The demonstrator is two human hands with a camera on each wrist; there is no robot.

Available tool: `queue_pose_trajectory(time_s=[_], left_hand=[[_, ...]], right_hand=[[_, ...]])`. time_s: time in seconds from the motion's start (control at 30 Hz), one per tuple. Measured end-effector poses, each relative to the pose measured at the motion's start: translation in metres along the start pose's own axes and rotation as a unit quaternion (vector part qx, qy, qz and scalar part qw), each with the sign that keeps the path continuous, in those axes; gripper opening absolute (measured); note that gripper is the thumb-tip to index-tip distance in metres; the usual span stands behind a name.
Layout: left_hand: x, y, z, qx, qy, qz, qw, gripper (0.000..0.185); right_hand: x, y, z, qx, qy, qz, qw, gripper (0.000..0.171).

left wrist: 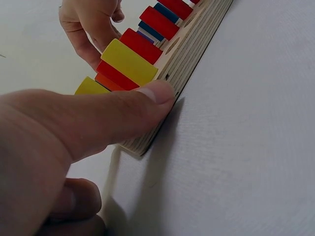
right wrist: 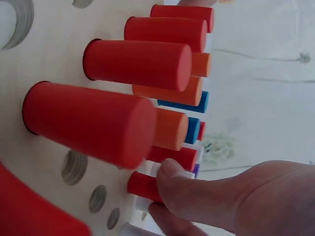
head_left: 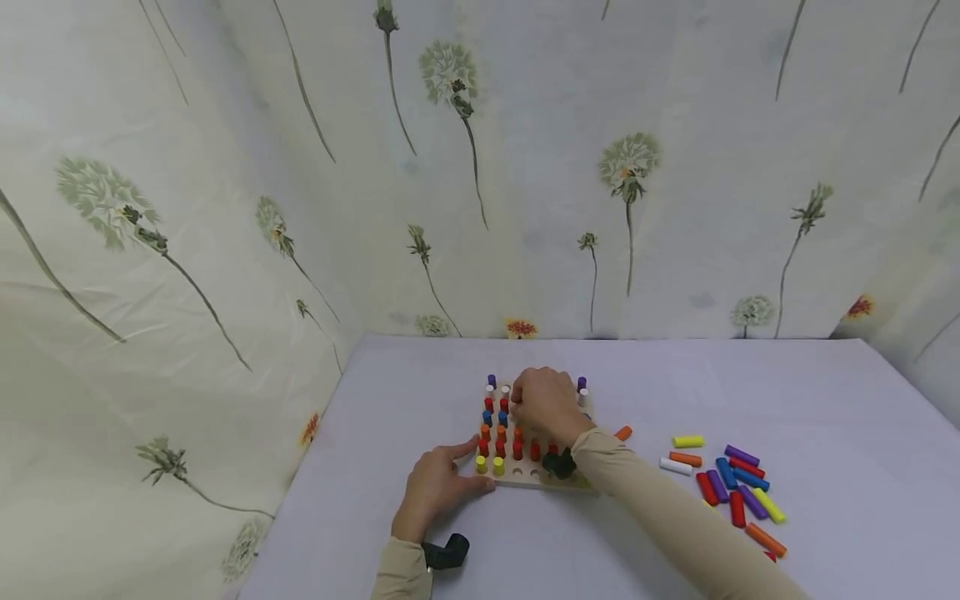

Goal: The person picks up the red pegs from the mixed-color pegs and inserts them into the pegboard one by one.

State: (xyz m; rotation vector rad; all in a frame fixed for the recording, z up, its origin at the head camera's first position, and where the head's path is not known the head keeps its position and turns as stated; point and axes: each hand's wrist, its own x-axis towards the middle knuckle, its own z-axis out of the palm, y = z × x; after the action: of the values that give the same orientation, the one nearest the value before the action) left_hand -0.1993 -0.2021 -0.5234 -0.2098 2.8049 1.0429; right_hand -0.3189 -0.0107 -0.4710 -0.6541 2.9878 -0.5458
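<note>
A wooden pegboard (head_left: 517,477) stands on the table with rows of coloured pegs upright in its holes. My left hand (head_left: 438,483) holds its front left corner, the thumb (left wrist: 133,105) along the layered front edge, beside a yellow peg (left wrist: 129,63). Over the board's back middle, my right hand (head_left: 546,404) pinches a red peg (right wrist: 142,186) between thumb and finger. The peg's far end is hidden by the thumb. Larger red pegs (right wrist: 88,123) stand nearer the right wrist camera. The right forearm covers the board's front right part.
Loose pegs in several colours lie right of the board, among them a yellow peg (head_left: 687,442), a white peg (head_left: 676,467) and a purple peg (head_left: 742,455). An orange peg (head_left: 623,433) lies close to the board's right side. A flowered cloth (head_left: 540,208) hangs behind the table.
</note>
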Motion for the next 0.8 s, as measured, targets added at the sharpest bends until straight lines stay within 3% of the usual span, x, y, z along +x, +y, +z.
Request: queue_pose_trajectory(time_s=[0.1,0.17,0.27,0.4,0.8], left_hand=[[0.000,0.001,0.001,0.002,0.002,0.005,1.0000,0.075],[-0.001,0.001,0.002,0.004,0.003,0.004,1.0000,0.075],[-0.001,0.002,0.002,0.003,0.003,-0.002,1.0000,0.075],[-0.002,0.003,0.002,0.002,0.007,-0.006,1.0000,0.074],[-0.002,0.002,0.005,0.016,0.012,0.010,0.9998,0.075]], right_hand=[[-0.002,-0.001,-0.007,0.000,-0.022,0.006,1.000,0.008],[-0.004,-0.001,-0.014,0.000,-0.033,0.009,0.999,0.014],[-0.010,-0.001,-0.027,0.003,-0.038,0.003,0.999,0.020],[-0.020,0.005,-0.046,0.011,-0.030,-0.020,0.999,0.013],[-0.083,0.080,-0.087,0.018,-0.096,-0.005,0.995,0.007]])
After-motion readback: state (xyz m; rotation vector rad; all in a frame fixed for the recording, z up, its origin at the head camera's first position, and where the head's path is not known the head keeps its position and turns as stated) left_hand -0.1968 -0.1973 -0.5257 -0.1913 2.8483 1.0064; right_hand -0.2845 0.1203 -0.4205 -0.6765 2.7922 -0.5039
